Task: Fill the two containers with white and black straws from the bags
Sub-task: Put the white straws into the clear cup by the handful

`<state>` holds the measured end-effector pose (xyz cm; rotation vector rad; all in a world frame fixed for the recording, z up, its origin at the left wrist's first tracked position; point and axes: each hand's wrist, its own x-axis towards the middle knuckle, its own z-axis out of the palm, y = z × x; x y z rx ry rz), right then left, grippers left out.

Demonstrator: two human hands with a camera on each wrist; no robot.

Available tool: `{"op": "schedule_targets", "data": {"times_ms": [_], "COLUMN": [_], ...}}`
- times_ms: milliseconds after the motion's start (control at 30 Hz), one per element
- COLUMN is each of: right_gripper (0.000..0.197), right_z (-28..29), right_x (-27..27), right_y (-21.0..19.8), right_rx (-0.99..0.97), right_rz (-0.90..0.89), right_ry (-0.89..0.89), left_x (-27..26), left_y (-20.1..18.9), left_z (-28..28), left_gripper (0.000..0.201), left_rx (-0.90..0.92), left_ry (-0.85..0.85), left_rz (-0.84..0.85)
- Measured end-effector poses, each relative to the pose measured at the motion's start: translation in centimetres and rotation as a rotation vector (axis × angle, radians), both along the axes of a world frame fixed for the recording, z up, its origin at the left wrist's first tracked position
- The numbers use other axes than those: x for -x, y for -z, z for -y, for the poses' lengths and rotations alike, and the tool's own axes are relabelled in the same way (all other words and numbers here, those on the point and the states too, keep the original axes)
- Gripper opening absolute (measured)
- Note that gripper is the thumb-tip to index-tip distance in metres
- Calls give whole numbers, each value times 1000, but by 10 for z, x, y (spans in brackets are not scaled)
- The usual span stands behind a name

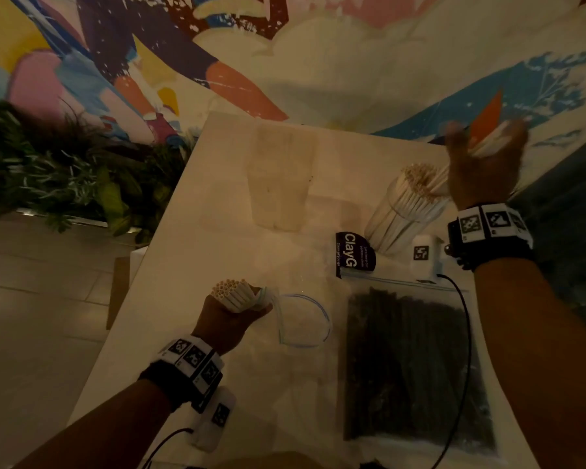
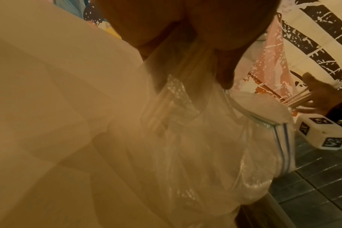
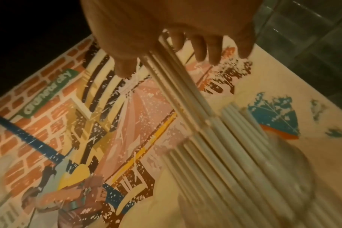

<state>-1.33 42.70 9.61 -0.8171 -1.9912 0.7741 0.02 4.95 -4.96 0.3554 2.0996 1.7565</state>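
Right hand (image 1: 484, 167) fingers clamped on white straws (image 1: 487, 142) – tips slanting into the clear container (image 1: 403, 214); left hand (image 1: 229, 321) grips an upright bundle (image 1: 232, 292).

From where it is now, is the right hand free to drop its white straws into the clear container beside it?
Probably yes. The right hand holds a few white straws just above and beside the clear container, whose open top, though already crowded with straws, has nothing over it.

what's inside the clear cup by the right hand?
White straws, packed upright and leaning, tops above the clear cup's rim. Its bottom is hidden behind the black label.
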Motion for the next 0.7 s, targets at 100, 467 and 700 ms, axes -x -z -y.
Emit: {"op": "schedule_targets", "data": {"times_ms": [100,467,700], "right_gripper": [93,55,76], "right_z": [0,-8,5], "right_x": [-3,20,24], "right_y": [-15,10,23], "right_rx": [-270,-374,-289], "right_rz": [-292,461,1032], "right_ry": [4,-293,-182], "left_x": [-3,2,0], "left_y": [-4,5,8], "left_z": [-3,0,2], "left_gripper": [33,29,22], "left_rx": [-8,-34,-64], "left_ry": [19,8,5], "left_rz": [-12,-31,2]}}
